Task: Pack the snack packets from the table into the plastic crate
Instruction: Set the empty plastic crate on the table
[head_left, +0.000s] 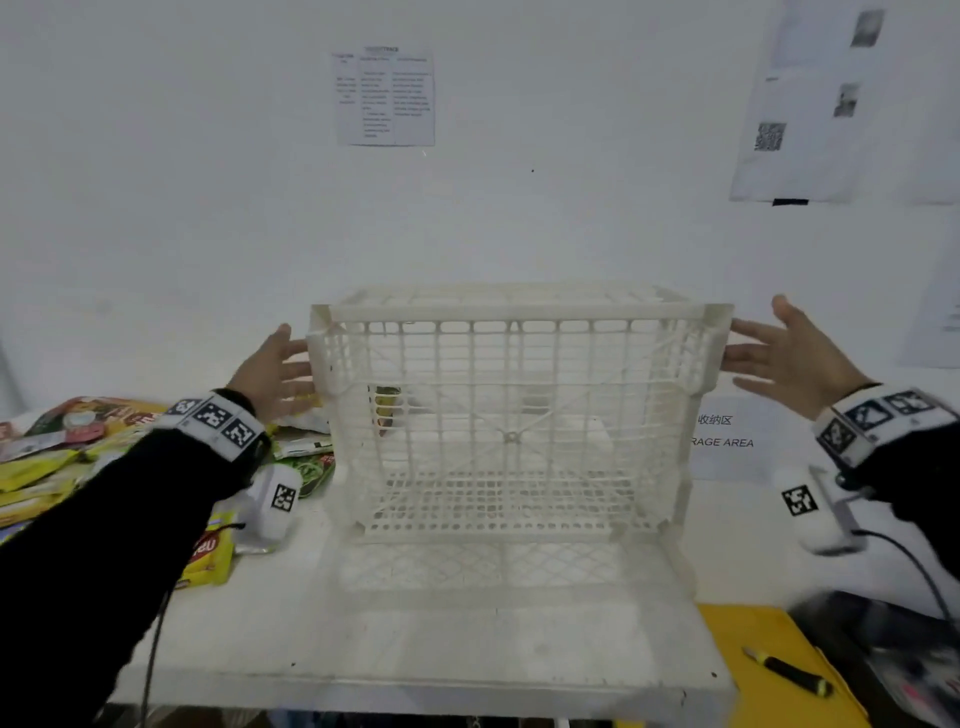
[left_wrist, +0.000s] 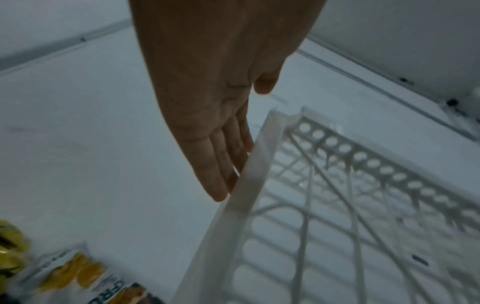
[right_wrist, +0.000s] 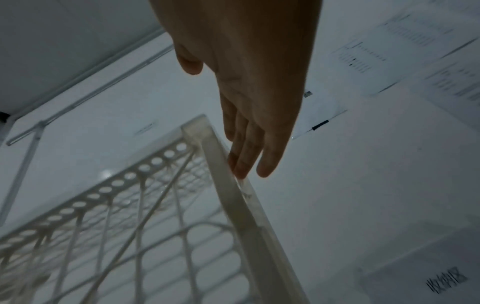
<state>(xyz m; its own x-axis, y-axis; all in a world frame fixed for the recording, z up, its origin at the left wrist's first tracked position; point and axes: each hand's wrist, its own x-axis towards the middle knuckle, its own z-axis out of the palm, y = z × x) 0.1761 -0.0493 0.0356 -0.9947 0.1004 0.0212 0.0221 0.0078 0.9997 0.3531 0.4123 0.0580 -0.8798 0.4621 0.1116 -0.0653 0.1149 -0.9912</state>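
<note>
A white lattice plastic crate (head_left: 514, 312) stands in the middle of the white table, its grid side facing me. My left hand (head_left: 280, 371) is at the crate's left wall with straight fingers (left_wrist: 223, 164) against the rim (left_wrist: 249, 185). My right hand (head_left: 779, 356) mirrors it at the right wall, its straight fingers (right_wrist: 244, 156) touching the rim (right_wrist: 233, 197). Neither hand grips anything. A heap of snack packets (head_left: 67, 447), mostly yellow and green, lies on the table to the left, with a few packets (left_wrist: 78, 275) in the left wrist view. One packet (head_left: 387, 405) shows through the crate's lattice.
A paper sign (head_left: 727, 436) reading "RAGE AREA" lies right of the crate. A yellow surface (head_left: 753, 649) with a black and yellow tool (head_left: 789, 670) sits at the lower right. The wall behind carries printed sheets (head_left: 384, 96). The table's front edge (head_left: 415, 691) is near me.
</note>
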